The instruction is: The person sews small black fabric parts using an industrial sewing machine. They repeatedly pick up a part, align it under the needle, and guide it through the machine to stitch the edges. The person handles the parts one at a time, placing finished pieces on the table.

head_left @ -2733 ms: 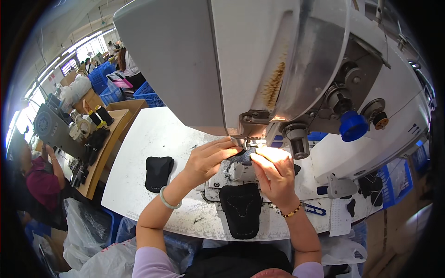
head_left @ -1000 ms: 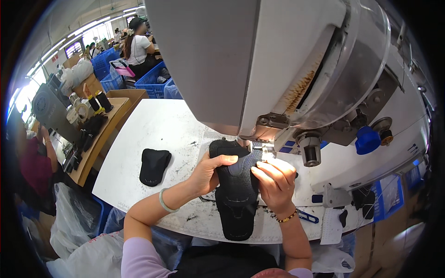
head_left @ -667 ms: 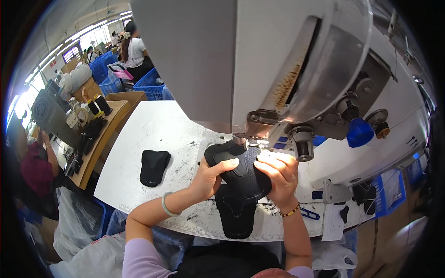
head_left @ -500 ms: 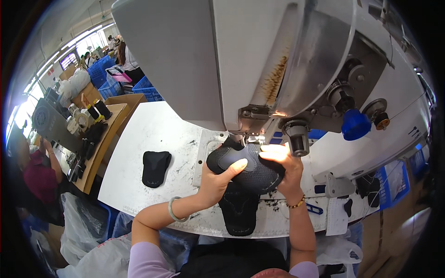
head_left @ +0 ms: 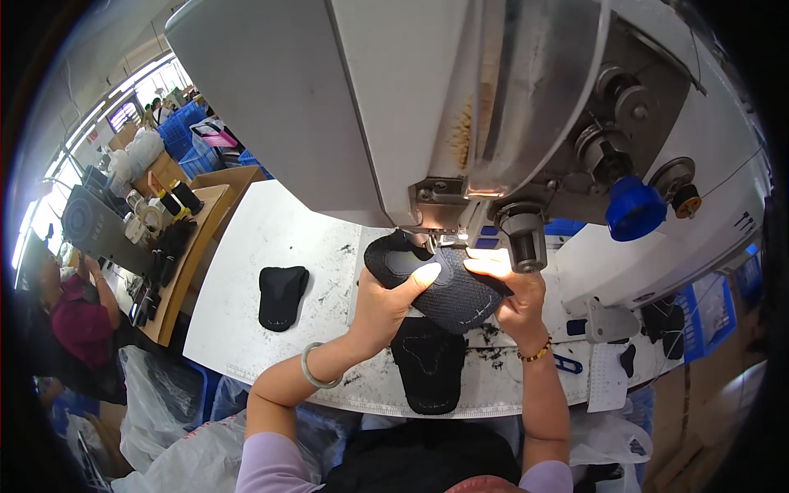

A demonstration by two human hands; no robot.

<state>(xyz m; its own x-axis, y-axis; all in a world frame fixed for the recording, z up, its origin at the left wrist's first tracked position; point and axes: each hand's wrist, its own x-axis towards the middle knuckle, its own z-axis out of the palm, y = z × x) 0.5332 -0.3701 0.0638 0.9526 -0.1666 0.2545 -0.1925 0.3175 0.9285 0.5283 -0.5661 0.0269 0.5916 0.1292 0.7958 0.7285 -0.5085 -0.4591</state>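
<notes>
Under the needle area of a sewing machine (head_left: 440, 215) lies a black mesh shoe upper (head_left: 464, 300) with a smooth grey patch. My left hand (head_left: 385, 311) grips its left side, thumb pressed on top near the patch. On the right edge, my right hand (head_left: 519, 302) pinches the material, its fingertips close to the presser foot. The fingers underneath are hidden by the fabric. A second black upper piece (head_left: 427, 366) lies flat just below, near the table's front edge. Another black piece (head_left: 282, 297) rests alone to the left.
Thread scraps dot the white table (head_left: 238, 238). A blue-handled tool (head_left: 567, 363) lies right of my right wrist. The machine's blue knob (head_left: 635, 212) juts out at the right. Thread cones (head_left: 187, 197) stand on a wooden table at left, where another person (head_left: 82, 312) sits.
The held upper has turned slightly under the needle, its lower edge swinging up. Both hands have shifted with it. The whole view has tilted a little.
</notes>
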